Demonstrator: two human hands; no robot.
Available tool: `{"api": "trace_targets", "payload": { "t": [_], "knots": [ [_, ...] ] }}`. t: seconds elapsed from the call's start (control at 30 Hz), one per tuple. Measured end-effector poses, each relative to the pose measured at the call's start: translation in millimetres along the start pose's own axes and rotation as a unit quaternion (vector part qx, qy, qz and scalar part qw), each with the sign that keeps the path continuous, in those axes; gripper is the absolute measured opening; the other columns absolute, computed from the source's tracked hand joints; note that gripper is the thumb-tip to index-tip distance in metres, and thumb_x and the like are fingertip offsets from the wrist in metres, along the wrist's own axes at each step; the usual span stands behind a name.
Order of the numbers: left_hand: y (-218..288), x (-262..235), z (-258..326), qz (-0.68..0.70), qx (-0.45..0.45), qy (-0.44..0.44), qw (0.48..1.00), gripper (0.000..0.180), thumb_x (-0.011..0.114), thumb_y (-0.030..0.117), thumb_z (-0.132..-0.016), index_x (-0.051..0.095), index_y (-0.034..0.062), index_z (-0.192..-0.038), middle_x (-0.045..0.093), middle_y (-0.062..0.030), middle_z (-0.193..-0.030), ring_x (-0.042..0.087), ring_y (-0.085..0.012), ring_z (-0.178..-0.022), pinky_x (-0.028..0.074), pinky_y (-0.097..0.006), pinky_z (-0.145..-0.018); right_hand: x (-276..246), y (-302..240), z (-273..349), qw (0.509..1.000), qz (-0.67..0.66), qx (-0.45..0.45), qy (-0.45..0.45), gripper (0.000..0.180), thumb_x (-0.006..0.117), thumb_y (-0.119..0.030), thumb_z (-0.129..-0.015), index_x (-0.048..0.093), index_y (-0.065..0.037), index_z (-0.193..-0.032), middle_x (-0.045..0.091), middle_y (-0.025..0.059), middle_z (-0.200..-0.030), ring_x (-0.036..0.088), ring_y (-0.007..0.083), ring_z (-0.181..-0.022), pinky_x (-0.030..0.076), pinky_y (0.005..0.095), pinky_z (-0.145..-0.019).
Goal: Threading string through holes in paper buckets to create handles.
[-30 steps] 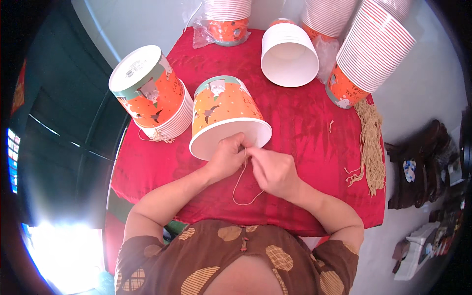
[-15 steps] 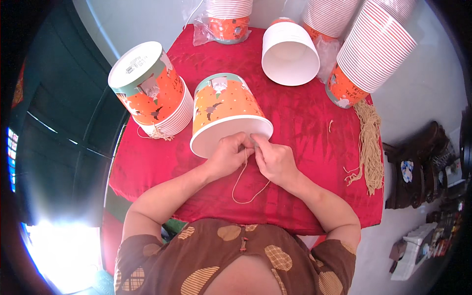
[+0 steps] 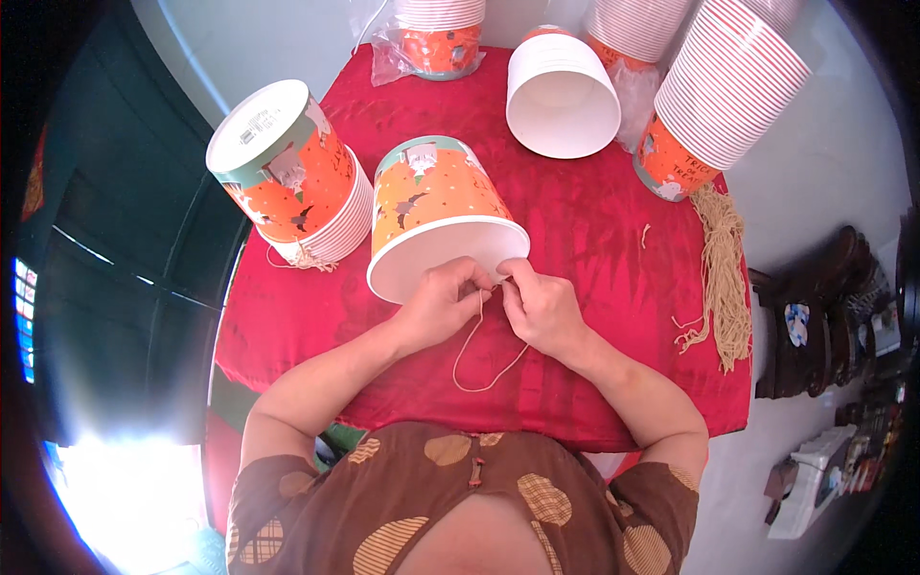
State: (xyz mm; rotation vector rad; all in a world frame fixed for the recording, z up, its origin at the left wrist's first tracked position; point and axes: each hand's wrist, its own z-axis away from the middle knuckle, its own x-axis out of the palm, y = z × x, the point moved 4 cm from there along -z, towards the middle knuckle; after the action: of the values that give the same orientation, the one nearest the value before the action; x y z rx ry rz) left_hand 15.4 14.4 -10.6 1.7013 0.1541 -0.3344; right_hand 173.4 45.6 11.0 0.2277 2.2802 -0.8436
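Observation:
An orange patterned paper bucket (image 3: 436, 196) lies on its side in the middle, its white rim facing me. At the lower right of that rim, my left hand (image 3: 441, 302) and my right hand (image 3: 544, 311) meet with closed, pinching fingertips. A thin tan string (image 3: 468, 387) runs between them and droops in a loop below. Each hand seems to pinch the string; its ends are hidden by the fingers.
A stack of upturned buckets (image 3: 287, 172) stands at left. An open white bucket (image 3: 563, 101) lies at the back, near tall bucket stacks (image 3: 728, 86) and clear plastic wrap. A tan string bundle (image 3: 721, 278) hangs on the red-covered table's (image 3: 613, 364) right side.
My fingertips have shifted slightly apart at the rim, the right hand a little to the right. The string loop still hangs between the hands.

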Motion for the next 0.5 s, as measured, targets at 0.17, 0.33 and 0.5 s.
{"api": "trace_targets", "payload": {
  "t": [0.17, 0.33, 0.5],
  "knots": [
    [-6.2, -0.2, -1.6, 0.014, -0.018, -0.007, 1.000, 0.008, 0.064, -0.002, -0.085, 0.059, -0.0008, -0.090, 0.061, -0.0044, -0.077, 0.056, -0.0088, -0.066, 0.048, -0.027, -0.058, 2.3, -1.0, -1.9, 1.000, -0.018, -0.014, -0.002, 0.015, 0.063, -0.004, -0.082, 0.055, -0.003, -0.094, 0.063, 0.0146, -0.068, 0.063, 0.0322, -0.058, 0.049, 0.0426, -0.049],
    [-8.2, -0.3, -1.3, 0.054, -0.042, -0.014, 0.998, 0.007, 0.063, -0.002, -0.086, 0.059, -0.0007, -0.091, 0.062, -0.0044, -0.077, 0.058, -0.0092, -0.067, 0.049, -0.026, -0.059, 8.1, 3.6, 0.3, 0.999, -0.004, -0.040, -0.003, 0.011, 0.063, -0.005, -0.082, 0.055, -0.004, -0.089, 0.063, 0.0143, -0.068, 0.063, 0.0325, -0.058, 0.049, 0.0428, -0.049],
    [-3.6, -1.6, -0.9, 0.021, -0.027, -0.010, 0.999, 0.006, 0.061, -0.002, -0.087, 0.058, -0.0008, -0.092, 0.062, -0.0048, -0.078, 0.059, -0.0102, -0.065, 0.050, -0.026, -0.057, 6.2, 0.8, 2.2, 1.000, 0.000, -0.029, -0.006, 0.009, 0.062, -0.005, -0.083, 0.053, -0.003, -0.082, 0.061, 0.0147, -0.065, 0.063, 0.0327, -0.057, 0.049, 0.0434, -0.048]
  ]
}}
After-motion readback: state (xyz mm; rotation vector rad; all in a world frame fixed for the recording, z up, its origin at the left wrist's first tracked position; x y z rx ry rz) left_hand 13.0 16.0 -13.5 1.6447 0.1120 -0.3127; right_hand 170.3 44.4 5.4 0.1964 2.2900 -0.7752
